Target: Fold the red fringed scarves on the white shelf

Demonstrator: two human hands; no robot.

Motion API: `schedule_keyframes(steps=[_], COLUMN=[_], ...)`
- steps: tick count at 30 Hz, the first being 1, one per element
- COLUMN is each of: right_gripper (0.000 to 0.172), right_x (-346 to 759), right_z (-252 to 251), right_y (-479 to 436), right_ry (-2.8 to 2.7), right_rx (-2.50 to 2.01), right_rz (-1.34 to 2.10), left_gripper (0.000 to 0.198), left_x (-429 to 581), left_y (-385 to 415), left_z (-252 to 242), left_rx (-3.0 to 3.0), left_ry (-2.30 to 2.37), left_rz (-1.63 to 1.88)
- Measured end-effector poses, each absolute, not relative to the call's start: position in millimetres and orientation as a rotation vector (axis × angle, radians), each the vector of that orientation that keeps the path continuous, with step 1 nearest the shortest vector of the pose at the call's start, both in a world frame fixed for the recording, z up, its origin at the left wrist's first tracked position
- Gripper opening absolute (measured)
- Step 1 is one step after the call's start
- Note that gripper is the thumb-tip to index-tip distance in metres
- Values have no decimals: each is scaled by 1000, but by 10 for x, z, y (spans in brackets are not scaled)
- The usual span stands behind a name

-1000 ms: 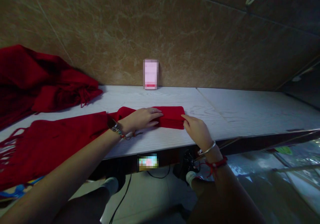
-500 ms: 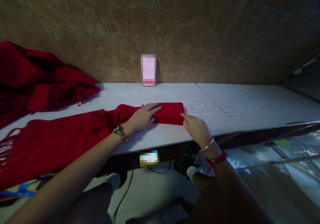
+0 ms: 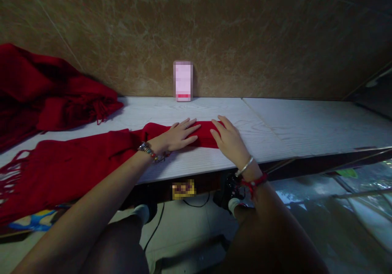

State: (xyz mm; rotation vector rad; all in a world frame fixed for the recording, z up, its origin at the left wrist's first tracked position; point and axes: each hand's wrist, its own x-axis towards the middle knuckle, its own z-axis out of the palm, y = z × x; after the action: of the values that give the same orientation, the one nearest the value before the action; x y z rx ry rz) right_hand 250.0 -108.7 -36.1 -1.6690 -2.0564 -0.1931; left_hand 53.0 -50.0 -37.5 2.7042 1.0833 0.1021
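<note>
A red fringed scarf [image 3: 88, 153] lies along the pale wood-grain counter, its right end folded into a narrow flat strip. On that strip my left hand [image 3: 180, 135] rests palm down, fingers spread and open. My right hand [image 3: 228, 137] lies over the strip's right end, its fingers apart and touching the cloth. Part of the folded end is hidden beneath both hands. The scarf's fringe spreads out at the far left.
A second red fringed cloth [image 3: 61, 90] is heaped at the back left. Against the brown marbled wall [image 3: 260, 41] leans a pink phone-like object [image 3: 183, 82], its face blurred. The counter's [image 3: 294, 123] front edge runs above my legs. A black cable [image 3: 197, 204] lies on the floor below.
My right hand has gone from pointing a finger at the strip's corner to lying across its end with fingers apart. My left hand's fingers have spread wider.
</note>
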Motion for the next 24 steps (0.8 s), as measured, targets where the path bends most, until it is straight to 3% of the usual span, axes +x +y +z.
schedule_keyframes(steps=[4,12,16,24], right_gripper=[44,49,50,49], right_x=[2488,2793,2837,2567], right_z=[-519,-652,-642,-525], right_y=[-898,-786,-786,-969], right_ry=[-2163,-2176,-2060,-1972], right_rx=[-1744,-1704,-1786,-1728], right_rz=[-128,45,127,-130], left_gripper=[71,71,60,50], left_x=[616,613,583,852], left_y=[-536,-597,-510,-569], left_z=[-449,-589,-570,-508], left_rx=[2750,2750,2608,2530], left_ry=[1143,1172,1231,1443], left_rz=[151,289,339,335])
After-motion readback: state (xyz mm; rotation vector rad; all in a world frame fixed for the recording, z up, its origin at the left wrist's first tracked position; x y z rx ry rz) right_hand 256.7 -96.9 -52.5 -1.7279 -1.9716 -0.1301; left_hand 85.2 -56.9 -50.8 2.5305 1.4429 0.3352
